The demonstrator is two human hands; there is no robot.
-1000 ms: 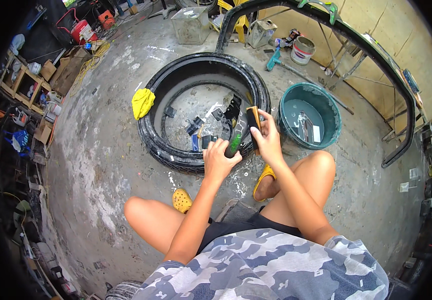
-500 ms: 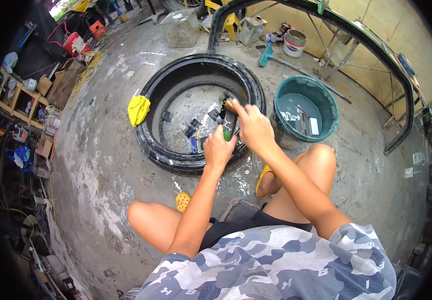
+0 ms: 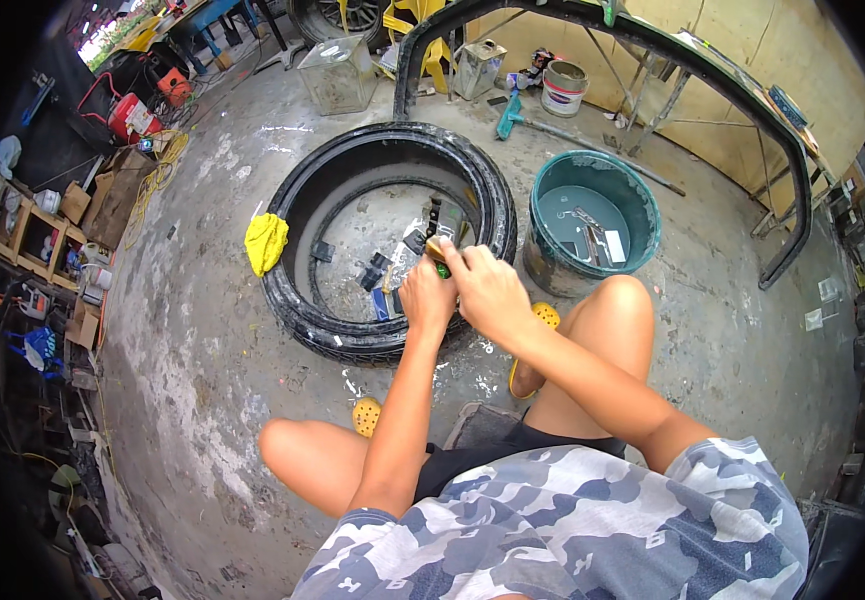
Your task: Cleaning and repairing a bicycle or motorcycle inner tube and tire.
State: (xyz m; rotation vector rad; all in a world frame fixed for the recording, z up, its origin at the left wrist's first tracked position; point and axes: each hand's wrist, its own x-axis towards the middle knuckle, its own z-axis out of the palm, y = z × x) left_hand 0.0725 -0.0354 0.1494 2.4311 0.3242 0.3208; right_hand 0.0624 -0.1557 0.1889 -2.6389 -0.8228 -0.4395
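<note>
Over the near part of a black tyre (image 3: 298, 318) lying on its side, both my hands are close together. My left hand (image 3: 427, 294) is closed round a dark, narrow piece (image 3: 434, 214) whose far end sticks out past the fingers. A bit of green shows at its near end. My right hand (image 3: 490, 290) is closed on a small tan-coloured block (image 3: 437, 248) pressed against that piece; its exact kind is hidden by my fingers. Within the tyre's ring lie several dark scraps (image 3: 376, 270) and a blue-and-white packet (image 3: 383, 303).
A green bucket (image 3: 543, 240) of cloudy water, with strips in it, stands right of the tyre. A yellow cloth (image 3: 266, 243) hangs on the tyre's left rim. Beyond are a teal-headed long-handled tool (image 3: 510, 115), a paint pail (image 3: 564, 90), a square tin (image 3: 338, 80) and a black curved frame (image 3: 803, 190).
My right hand has slid the tan block back toward me along the dark piece, to beside my left hand. The view has shifted slightly.
</note>
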